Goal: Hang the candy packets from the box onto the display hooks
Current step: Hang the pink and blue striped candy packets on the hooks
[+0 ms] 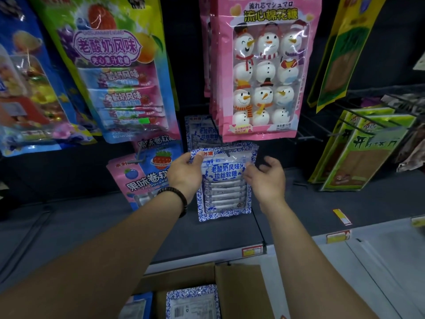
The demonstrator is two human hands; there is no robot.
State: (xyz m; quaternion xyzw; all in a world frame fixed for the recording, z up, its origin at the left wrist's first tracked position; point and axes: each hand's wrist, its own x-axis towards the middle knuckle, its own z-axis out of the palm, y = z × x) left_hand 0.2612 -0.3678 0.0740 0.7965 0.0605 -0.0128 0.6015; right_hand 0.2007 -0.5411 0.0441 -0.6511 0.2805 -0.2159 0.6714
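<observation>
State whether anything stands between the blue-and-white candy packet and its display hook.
Nothing visible does. The left hand holds the blue-and-white candy packet with its top at the display hook; the snowman marshmallow pack hangs just above, clear of the hook.

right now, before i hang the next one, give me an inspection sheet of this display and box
surface: dark shelf under the hooks, price label on its front edge
job's things: blue-and-white packet with its top at a hook, seemingly threaded on; cardboard box below, spare packet inside
clutter: yellow tag lying on the shelf
hands: left hand pinches the blue-and-white packet's top left corner; right hand at its right edge, grip unclear
cables: nothing seen
surroundings: snowman marshmallow bag hanging above, green packets to the right, fruit candy bags to the left
</observation>
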